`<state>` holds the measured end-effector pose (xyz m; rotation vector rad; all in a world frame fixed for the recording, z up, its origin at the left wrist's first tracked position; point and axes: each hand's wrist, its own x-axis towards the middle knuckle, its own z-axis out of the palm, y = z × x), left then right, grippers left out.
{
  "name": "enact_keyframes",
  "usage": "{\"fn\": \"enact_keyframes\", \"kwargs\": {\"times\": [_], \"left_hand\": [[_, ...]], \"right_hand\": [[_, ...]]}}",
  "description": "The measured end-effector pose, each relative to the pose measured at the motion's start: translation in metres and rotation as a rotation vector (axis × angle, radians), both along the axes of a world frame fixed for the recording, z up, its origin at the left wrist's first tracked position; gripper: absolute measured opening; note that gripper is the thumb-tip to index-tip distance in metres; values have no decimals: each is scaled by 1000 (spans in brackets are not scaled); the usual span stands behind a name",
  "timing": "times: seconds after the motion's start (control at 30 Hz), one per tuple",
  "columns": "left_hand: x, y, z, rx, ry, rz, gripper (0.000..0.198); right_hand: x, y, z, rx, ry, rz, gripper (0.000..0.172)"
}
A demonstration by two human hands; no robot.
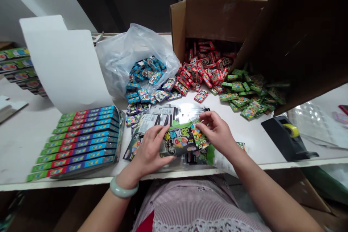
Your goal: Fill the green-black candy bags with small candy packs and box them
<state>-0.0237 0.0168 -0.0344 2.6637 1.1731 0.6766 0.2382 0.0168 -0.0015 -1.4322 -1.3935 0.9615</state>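
Observation:
My left hand (149, 152) pinches a black printed candy packet (178, 141) with a green upper edge, thumb below and fingers above. At the packet's right end, my right hand (217, 130) has its fingertips closed on a small green candy box (199, 136); whether the box is partly inside the packet, I cannot tell. More black packets lie under and behind my hands, some with their barcode side (149, 121) up. Small blue boxes (144, 96), red boxes (201, 96) and green boxes (250, 110) lie in loose heaps beyond.
A filled display box (116, 134) of striped packs stands at left with its white lid (65, 65) raised. Behind are a translucent plastic bag (114, 54) and a tipped cardboard carton (223, 18). A black tape dispenser (282, 141) sits at right, near the table edge (272, 165).

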Motion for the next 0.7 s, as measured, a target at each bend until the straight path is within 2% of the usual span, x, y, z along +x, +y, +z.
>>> {"fn": "enact_keyframes", "kwargs": {"times": [0.2, 0.37, 0.57, 0.63, 0.7], "left_hand": [[0, 3, 1, -62, -4, 31, 95], [0, 5, 2, -61, -18, 74, 96], [4, 1, -1, -5, -14, -43, 92], [4, 1, -2, -3, -11, -29, 92], [3, 2, -3, -2, -5, 14, 93]], "right_hand": [[6, 9, -2, -1, -3, -13, 23], [4, 4, 3, 24, -19, -10, 20], [6, 3, 0, -78, -41, 107, 19], [5, 3, -2, -28, -40, 59, 21], [0, -1, -4, 56, -91, 36, 14]]}}
